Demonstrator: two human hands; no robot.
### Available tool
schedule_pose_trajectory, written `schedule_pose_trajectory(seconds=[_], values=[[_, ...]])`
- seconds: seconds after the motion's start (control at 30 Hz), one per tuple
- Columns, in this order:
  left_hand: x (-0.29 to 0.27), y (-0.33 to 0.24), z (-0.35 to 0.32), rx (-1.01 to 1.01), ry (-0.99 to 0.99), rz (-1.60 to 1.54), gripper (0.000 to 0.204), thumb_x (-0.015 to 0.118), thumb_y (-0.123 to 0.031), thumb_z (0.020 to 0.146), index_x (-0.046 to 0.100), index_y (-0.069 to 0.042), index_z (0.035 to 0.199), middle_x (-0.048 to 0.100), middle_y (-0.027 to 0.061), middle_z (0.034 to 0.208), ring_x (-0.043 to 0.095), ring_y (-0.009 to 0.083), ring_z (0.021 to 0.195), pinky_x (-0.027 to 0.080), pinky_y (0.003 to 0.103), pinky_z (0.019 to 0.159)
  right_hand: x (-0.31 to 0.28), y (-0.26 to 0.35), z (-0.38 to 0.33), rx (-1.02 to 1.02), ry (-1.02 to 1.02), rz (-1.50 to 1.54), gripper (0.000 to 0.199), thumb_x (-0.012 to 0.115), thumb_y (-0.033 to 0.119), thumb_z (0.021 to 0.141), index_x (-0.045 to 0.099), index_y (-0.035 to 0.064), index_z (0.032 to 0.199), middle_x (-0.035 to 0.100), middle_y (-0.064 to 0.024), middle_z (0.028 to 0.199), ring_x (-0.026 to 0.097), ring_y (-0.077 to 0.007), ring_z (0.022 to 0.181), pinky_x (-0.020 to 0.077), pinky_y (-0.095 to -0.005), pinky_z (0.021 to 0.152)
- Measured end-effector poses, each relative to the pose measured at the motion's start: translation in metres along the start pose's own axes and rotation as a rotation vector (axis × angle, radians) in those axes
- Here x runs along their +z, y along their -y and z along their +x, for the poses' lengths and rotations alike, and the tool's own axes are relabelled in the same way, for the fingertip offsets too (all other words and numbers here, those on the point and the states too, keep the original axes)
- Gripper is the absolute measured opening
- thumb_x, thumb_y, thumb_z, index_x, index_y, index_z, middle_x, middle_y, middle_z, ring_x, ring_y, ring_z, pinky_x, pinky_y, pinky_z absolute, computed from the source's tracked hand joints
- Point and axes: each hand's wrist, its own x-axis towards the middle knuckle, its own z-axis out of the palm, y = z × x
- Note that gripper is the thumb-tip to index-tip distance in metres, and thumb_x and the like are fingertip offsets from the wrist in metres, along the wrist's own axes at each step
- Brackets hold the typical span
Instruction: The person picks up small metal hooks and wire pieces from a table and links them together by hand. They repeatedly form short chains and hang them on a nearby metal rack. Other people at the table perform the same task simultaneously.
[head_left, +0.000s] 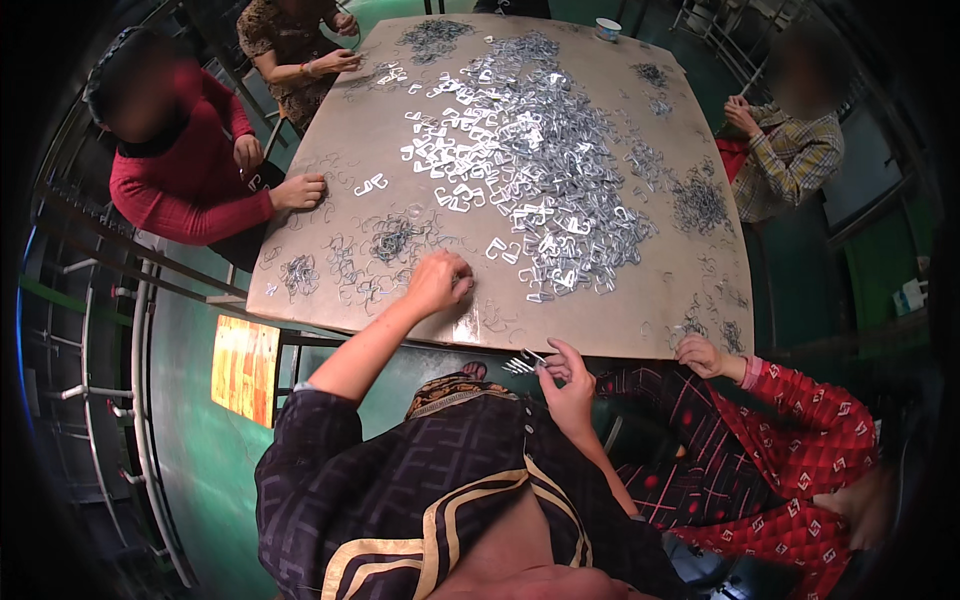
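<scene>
Right fingers (573,355) pinching clips (518,366), left fingers (461,270) curled, hold unclear, wires (392,240), metal heap (560,165) beyond

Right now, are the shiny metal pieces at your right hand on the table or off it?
Off: the right hand holds the shiny metal pieces past the near edge of the table, with green floor showing behind.

Dark, bent edges (brighter centre)

The clips (575,180) are silver (some nearly white), the tabletop (610,325) tan.
</scene>
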Motion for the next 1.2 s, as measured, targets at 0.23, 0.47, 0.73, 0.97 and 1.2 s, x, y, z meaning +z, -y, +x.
schedule_pose_trajectory(seconds=[0.23,0.47,0.73,0.97,1.2], values=[[-0.015,-0.116,-0.043,0.059,0.229,-0.89,0.011,0.071,-0.009,0.078,0.066,-0.004,0.086,0.055,0.0054,0.091,0.051,0.0202,0.094,0.038,0.034,0.088,0.007,0.004,0.002,-0.038,0.012,-0.042,0.043,0.066,-0.006,0.077,0.057,0.0024,0.118,0.068,-0.011,0.084,0.068,-0.0172,0.075,0.0546,-0.0277,0.068],[-0.001,-0.121,-0.051,0.013,0.176,-0.879,0.012,0.068,-0.007,0.078,0.064,-0.003,0.089,0.057,0.0083,0.093,0.053,0.0241,0.096,0.04,0.036,0.089,0.007,0.002,0.002,-0.016,0.046,-0.06,0.043,0.067,-0.006,0.077,0.056,0.002,0.118,0.068,-0.0112,0.082,0.069,-0.0173,0.075,0.0549,-0.0282,0.068],[0.0,-0.127,-0.069,-0.099,0.227,-0.934,0.011,0.058,-0.001,0.085,0.057,-0.001,0.097,0.064,0.0134,0.096,0.062,0.0288,0.094,0.047,0.036,0.084,-0.011,-0.027,0.049,-0.096,0.078,-0.166,0.03,0.065,0.001,0.081,0.063,0.0003,0.111,0.059,-0.0095,0.085,0.06,-0.0184,0.074,0.0491,-0.0299,0.064],[0.006,-0.125,-0.08,0.072,0.19,-0.692,0.012,0.062,-0.004,0.084,0.058,-0.004,0.095,0.063,0.0098,0.093,0.059,0.03,0.09,0.046,0.038,0.083,0.024,-0.095,0.114,-0.396,0.056,-0.861,0.031,0.068,0.01,0.08,0.06,0.0003,0.108,0.054,-0.0155,0.094,0.057,-0.0342,0.084,0.0483,-0.041,0.074],[0.013,-0.122,-0.087,0.066,0.104,-0.692,0.013,0.063,-0.004,0.083,0.059,-0.003,0.094,0.062,0.0091,0.088,0.059,0.029,0.087,0.046,0.037,0.079,0.01,-0.103,0.129,-0.418,0.043,-0.955,0.018,0.064,0.007,0.083,0.059,-0.0005,0.098,0.057,-0.0169,0.091,0.059,-0.0345,0.081,0.049,-0.0431,0.072]])
